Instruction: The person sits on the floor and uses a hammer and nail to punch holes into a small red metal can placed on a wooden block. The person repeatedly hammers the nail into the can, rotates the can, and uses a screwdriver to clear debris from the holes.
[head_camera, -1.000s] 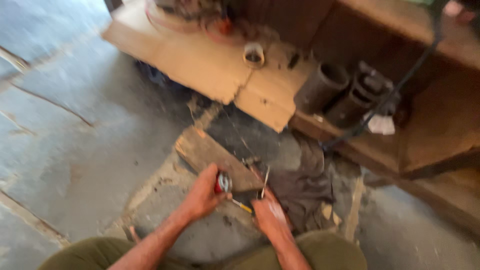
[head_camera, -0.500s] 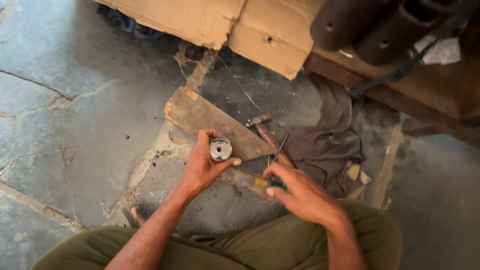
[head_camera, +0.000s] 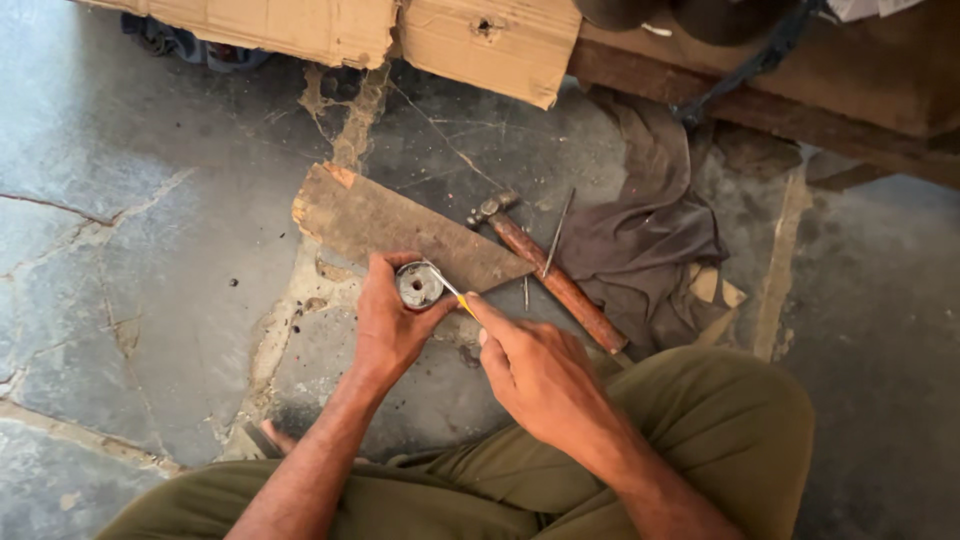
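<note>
Head view, looking down past the knees: the left hand (head_camera: 392, 325) is clamped around a small round metal part (head_camera: 419, 285), grey with a dark hole in its middle, held face up just above the near edge of a wooden board (head_camera: 400, 228). The right hand (head_camera: 540, 372) is pinched shut on a thin tool with a yellow handle (head_camera: 460, 300), whose metal tip rests against the rim of the part. Both hands sit close together, almost touching.

Beyond the board a hammer (head_camera: 545, 270) with a rusty brown handle lies slantwise on the cracked stone floor (head_camera: 140, 260), a long thin metal rod (head_camera: 557, 233) crossing it. Just right of these lies a crumpled dark cloth (head_camera: 650, 220). Cardboard sheets (head_camera: 400, 30) and a wooden beam (head_camera: 780, 100) run along the top, cut off by the frame. Most of the yellow-handled tool is hidden inside the right hand, so its kind is hard to tell. Olive trousers (head_camera: 700, 450) fill the bottom.
</note>
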